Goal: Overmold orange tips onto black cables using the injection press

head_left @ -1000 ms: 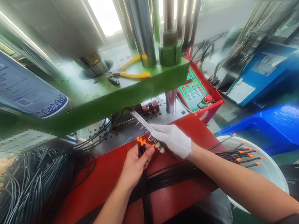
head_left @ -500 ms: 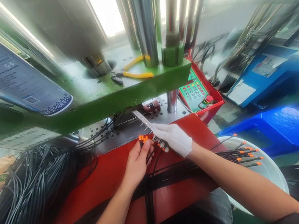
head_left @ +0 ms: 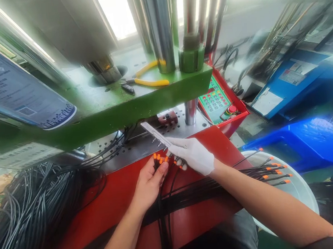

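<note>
My bare left hand (head_left: pixel 150 181) pinches several black cables with orange tips (head_left: pixel 160 159) between thumb and fingers. In a white glove, my right hand (head_left: pixel 195 155) is closed on a flat metal bar (head_left: pixel 155 135) with small pins along its near edge. The bar slants up and left toward the press. Some orange-tipped cable ends sit along the bar's lower part, under the gloved fingers; how they are attached is partly hidden. Both hands are close together over the red table (head_left: pixel 124 180). A bundle of black cables (head_left: pixel 197 190) runs across the table below my right forearm.
The green press plate (head_left: pixel 129 110) overhangs the perforated metal bed (head_left: pixel 119 157). Yellow-handled cutters (head_left: pixel 151 81) and a spray can (head_left: pixel 22 88) stand or lie on it. A cable heap (head_left: pixel 44 204) is left. Right are a control panel (head_left: pixel 215 97), white tub (head_left: pixel 304 201) and blue bin (head_left: pixel 319 140).
My left hand has shifted slightly left and down, and the orange tips in it have spread. The bar's upper end now shows more in front of the press plate. The view has shifted slightly.
</note>
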{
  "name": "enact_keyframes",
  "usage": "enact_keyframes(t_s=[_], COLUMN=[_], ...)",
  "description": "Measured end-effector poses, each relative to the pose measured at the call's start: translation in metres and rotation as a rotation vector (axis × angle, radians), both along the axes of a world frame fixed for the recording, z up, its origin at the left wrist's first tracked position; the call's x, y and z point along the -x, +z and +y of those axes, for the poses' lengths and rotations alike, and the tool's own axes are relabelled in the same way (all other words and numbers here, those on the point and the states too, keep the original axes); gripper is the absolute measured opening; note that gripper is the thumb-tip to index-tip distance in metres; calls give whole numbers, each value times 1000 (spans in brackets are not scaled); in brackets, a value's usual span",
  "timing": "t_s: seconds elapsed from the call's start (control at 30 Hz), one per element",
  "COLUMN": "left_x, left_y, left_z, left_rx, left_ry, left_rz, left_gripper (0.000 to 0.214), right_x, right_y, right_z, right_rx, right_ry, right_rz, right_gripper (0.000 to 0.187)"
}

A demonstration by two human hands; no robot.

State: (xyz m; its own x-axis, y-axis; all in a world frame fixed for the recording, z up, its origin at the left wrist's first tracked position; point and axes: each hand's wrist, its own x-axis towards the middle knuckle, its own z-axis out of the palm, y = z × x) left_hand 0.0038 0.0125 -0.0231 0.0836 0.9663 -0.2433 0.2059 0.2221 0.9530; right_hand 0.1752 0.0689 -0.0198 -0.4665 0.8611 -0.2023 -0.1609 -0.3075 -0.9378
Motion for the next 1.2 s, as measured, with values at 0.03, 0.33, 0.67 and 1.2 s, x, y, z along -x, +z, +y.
enact_keyframes(t_s=[0.03, 0.33, 0.67, 1.2], left_x=[0, 2, -8, 1], left_y=[0, -2, 1, 10], left_z=[0, 0, 0, 0], left_rx=[0, -4, -44, 144], left_ry=[-5, -36, 7, 65], left_rz=[7, 43, 253, -193], left_gripper=[30, 31, 32, 25], right_x=[0, 0, 3, -3], right_y=[0, 2, 5, 7], right_z=[0, -1, -4, -3], right_rx=[0, -14, -243, -218], right_ry=[3, 54, 7, 189], right_rz=[-3, -34, -315, -203], right_gripper=[40, 45, 45, 28])
